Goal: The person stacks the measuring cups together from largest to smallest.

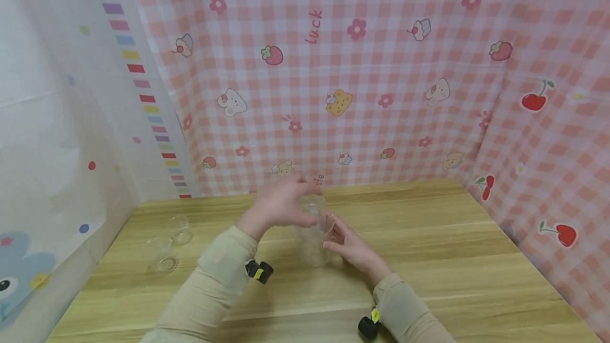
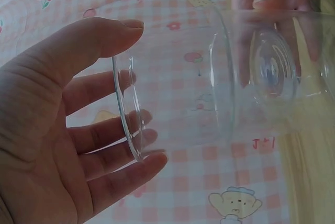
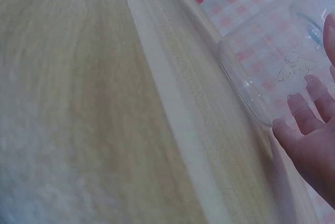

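Left grip (image 1: 281, 205): thumb and fingers spread wide, curved around the rim end of an upper clear cup (image 2: 175, 103), clamped on it. Right grip (image 1: 355, 253): thumb and fingers apart, fingertips against the side of a lower clear cup (image 1: 312, 250), holding it. Cups end to end, upper over lower; can't tell how far one sits inside the other.

Table (image 1: 452, 269): light wood grain. Two more clear cups (image 1: 167, 265) near its left edge, close together. Pink-and-white checked cloth (image 1: 391, 68) behind and at right, with cartoon prints; white cloth (image 1: 43, 120) at left. Beige sleeves (image 1: 224, 258), a black device (image 1: 259, 271) on each wrist.

Held pair around mid-table, in front of the person, long axis roughly vertical. Can't tell if the base touches the wood.
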`<state>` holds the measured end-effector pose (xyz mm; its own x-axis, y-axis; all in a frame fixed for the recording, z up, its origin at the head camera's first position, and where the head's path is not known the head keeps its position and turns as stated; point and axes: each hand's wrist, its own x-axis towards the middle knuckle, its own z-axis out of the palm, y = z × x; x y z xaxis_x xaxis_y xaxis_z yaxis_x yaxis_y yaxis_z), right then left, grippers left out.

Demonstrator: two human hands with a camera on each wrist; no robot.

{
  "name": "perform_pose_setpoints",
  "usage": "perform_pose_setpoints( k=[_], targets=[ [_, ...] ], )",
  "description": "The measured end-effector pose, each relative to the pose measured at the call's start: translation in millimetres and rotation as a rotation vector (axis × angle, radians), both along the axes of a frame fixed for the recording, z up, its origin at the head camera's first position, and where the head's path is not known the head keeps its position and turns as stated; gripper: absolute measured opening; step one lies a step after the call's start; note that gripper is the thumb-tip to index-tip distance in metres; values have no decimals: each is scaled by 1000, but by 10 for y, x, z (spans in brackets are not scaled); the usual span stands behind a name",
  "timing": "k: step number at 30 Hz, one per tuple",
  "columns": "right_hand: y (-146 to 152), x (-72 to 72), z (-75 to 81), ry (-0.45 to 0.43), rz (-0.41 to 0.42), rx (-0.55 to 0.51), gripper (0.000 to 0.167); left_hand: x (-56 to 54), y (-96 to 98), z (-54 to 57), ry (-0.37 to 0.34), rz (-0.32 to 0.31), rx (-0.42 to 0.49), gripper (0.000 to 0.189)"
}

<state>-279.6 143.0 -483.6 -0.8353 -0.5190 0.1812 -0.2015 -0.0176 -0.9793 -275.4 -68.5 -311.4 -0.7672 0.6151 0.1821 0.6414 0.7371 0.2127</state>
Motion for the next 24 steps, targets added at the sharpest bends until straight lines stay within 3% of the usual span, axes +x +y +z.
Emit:
perform_pose_setpoints(
  k=[9,14,24],
  targets=[
    [3,-5,-2,-4,1,4,82,-29,35,-162,18,-17,-22,60],
    [2,-3,-3,-4,1,17,78,-32,59,-251,-15,-15,-24,60],
    [-5,-16,-26,55,15,-6,75,-54,79,-357,12,-26,-52,59]
  ],
)
